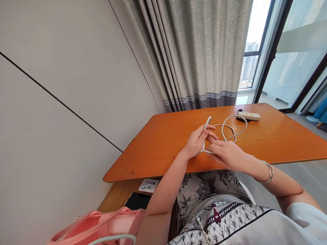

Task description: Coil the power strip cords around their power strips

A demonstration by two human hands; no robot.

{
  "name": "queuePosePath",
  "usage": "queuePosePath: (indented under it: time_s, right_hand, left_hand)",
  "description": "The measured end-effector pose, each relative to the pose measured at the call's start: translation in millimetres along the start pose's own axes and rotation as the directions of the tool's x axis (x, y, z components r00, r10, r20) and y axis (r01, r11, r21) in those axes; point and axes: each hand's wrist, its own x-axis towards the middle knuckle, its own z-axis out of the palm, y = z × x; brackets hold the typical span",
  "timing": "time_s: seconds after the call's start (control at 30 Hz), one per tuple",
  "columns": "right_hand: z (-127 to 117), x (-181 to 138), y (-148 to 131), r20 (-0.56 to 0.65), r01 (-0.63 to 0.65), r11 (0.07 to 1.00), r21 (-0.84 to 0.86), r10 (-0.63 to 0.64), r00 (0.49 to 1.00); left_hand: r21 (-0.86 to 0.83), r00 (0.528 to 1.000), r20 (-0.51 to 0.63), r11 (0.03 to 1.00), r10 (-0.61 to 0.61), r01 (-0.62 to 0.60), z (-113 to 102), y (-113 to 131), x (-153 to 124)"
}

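A white cable (pixel 228 117) loops over the orange-brown table, and part of it is bent into a coil between my two hands. My left hand (pixel 196 141) pinches a strand of it between thumb and fingers, with a bend standing up above the fingertips. My right hand (pixel 226 153) is closed on the lower part of the bend, its fingertips close to those of the left. The loose remainder curls to the right beyond my right hand. The cable's ends are hidden or too small to make out.
On the table (pixel 153 146), a white power strip (pixel 249 116) with a black plug and cord lies at the far right. Below the left edge are a pink bag (pixel 112 224), a dark flat object (pixel 138 201) and a printed card or box (pixel 149 185). A curtain (pixel 204 51) hangs behind.
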Motion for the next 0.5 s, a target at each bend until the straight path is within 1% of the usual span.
queuePosePath:
  time_s: [0.07, 0.13, 0.2, 0.27, 0.33, 0.43, 0.5]
  right_hand:
    - [-10, 6, 7, -0.138, -0.018, 0.995, 0.094, 0.031, 0.990]
    - [-19, 14, 17, -0.258, -0.081, 0.982, 0.168, 0.123, 0.958]
    - [-24, 21, 28, -0.314, -0.138, 0.963, 0.231, 0.208, 0.926]
    - [-26, 28, 39, -0.313, -0.171, 0.944, 0.283, 0.259, 0.914]
    - [-24, 32, 47, -0.262, -0.194, 0.928, 0.318, 0.283, 0.923]
    - [-19, 34, 50, -0.139, -0.245, 0.912, 0.329, 0.303, 0.943]
    - [-17, 34, 49, -0.089, -0.292, 0.900, 0.324, 0.336, 0.937]
  left_hand:
    - [-0.021, 0.996, 0.037, 0.996, -0.086, 0.087, 3, 3, -3]
    - [-0.071, 0.987, 0.070, 0.986, -0.143, 0.148, 5, 5, -5]
    - [-0.136, 0.981, 0.124, 0.976, -0.150, 0.167, 8, 7, -6]
    - [-0.209, 0.974, 0.186, 0.964, -0.128, 0.166, 10, 9, -7]
    - [-0.271, 0.962, 0.243, 0.944, -0.124, 0.190, 11, 11, -7]
    - [-0.334, 0.933, 0.314, 0.899, -0.177, 0.283, 8, 13, -7]
    - [-0.359, 0.906, 0.361, 0.863, -0.222, 0.355, 6, 15, -7]
